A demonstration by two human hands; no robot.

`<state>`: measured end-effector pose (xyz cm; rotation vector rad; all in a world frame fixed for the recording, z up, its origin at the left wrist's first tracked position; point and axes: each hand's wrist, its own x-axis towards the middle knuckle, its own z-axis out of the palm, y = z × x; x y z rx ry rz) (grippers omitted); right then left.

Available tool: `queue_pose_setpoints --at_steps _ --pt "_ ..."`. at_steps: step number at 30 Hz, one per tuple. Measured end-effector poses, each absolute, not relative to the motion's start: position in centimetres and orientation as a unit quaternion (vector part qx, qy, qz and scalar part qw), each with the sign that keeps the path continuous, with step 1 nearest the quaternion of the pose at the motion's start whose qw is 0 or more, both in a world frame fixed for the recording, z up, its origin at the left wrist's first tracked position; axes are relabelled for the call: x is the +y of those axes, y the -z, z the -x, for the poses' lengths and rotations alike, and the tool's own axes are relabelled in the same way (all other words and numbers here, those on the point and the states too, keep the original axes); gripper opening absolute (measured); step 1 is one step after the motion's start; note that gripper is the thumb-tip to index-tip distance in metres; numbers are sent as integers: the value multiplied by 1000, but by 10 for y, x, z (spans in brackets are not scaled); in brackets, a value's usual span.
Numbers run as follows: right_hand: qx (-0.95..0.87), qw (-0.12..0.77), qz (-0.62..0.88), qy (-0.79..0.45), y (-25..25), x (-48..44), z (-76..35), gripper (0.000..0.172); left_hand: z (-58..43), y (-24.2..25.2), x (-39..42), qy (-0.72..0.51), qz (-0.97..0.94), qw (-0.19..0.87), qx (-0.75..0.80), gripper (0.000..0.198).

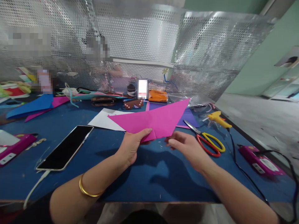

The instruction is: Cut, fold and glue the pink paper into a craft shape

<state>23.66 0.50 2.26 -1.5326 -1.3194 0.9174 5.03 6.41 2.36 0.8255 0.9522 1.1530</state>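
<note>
A sheet of bright pink paper [154, 119], cut to a wide pointed shape with a crease near its lower edge, is raised over the table. My left hand [130, 144] pinches its lower edge, thumb on the near face and fingers behind. At the paper's lower right corner, my right hand [184, 143] has its fingers curled toward the thumb; what they hold, if anything, is too small to make out. Scissors [211, 144] with red and yellow handles lie just right of that hand. Behind the pink paper are white paper [105, 119] and purple paper [190, 116].
A phone [66, 149] with a white cable lies at left. To the right are a yellow glue gun [219, 119], its black cord and a magenta power strip [260, 160]. Blue paper [35, 105], an orange item [158, 95] and a perforated metallic screen [140, 34] line the back.
</note>
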Motion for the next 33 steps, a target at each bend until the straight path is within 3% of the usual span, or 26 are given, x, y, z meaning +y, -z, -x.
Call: queue_pose_setpoints --at_steps 3,9,23,33 --pt "-449 543 552 -446 -17 15 -194 46 -51 -23 60 -498 -380 677 386 33" --pt "-350 632 476 -501 -11 20 -188 26 -49 -27 59 -461 -360 720 373 40" --pt "-301 638 423 -569 -16 16 -196 16 -47 -26 60 -411 -438 711 365 33" --pt "-285 633 427 -579 -18 15 -196 23 -46 -24 60 -449 -467 667 369 34"
